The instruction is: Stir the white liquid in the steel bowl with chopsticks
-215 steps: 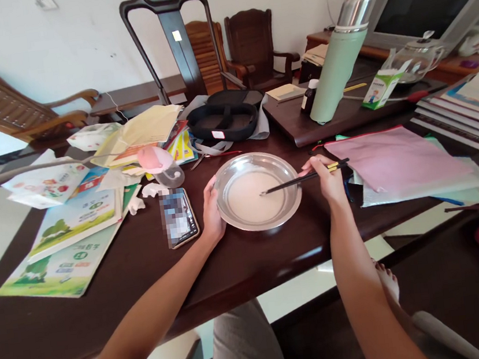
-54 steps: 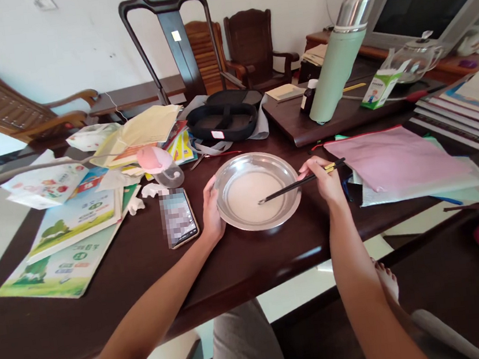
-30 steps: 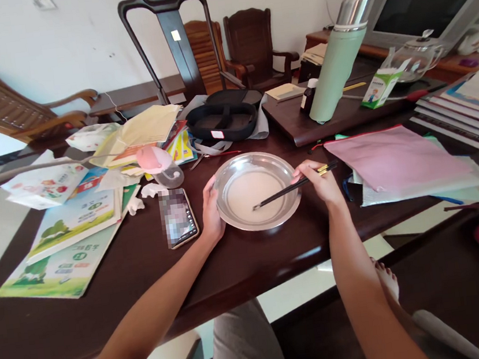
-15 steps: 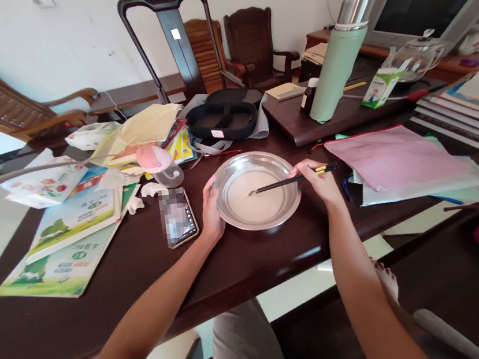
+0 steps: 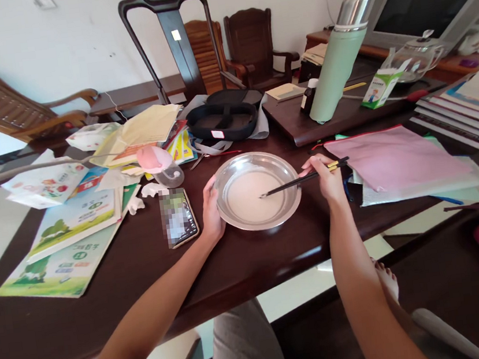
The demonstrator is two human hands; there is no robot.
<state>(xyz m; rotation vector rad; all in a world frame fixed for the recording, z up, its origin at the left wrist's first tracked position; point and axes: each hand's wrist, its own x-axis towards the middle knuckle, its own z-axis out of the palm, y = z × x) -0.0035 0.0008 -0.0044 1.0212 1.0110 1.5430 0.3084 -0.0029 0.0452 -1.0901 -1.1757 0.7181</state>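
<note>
A shallow metal dish (image 5: 282, 165) with a pale, milky batter (image 5: 246, 199) in it sits on the dark wooden table (image 5: 241, 261) in front of me. My left hand (image 5: 211, 212) curls against the dish's left rim and steadies it. My right hand (image 5: 327, 180) is closed on a pair of black chopsticks (image 5: 296, 181) with yellow ends. Their tips dip into the batter right of the dish's middle. A phone (image 5: 178, 217) lies face up just left of my left hand.
Picture books (image 5: 71, 229) and papers crowd the table's left side. Behind the dish lie a pink-lidded cup (image 5: 160, 165) and a black case (image 5: 223, 120). A pink folder (image 5: 399, 163) lies to the right, a green thermos (image 5: 338, 56) and a glass kettle (image 5: 414, 59) behind it. Wooden chairs stand by the wall.
The chopstick tips have circled through the batter, from the dish's left of centre back toward the right. My right hand has shifted right with them. My left hand has stayed on the rim.
</note>
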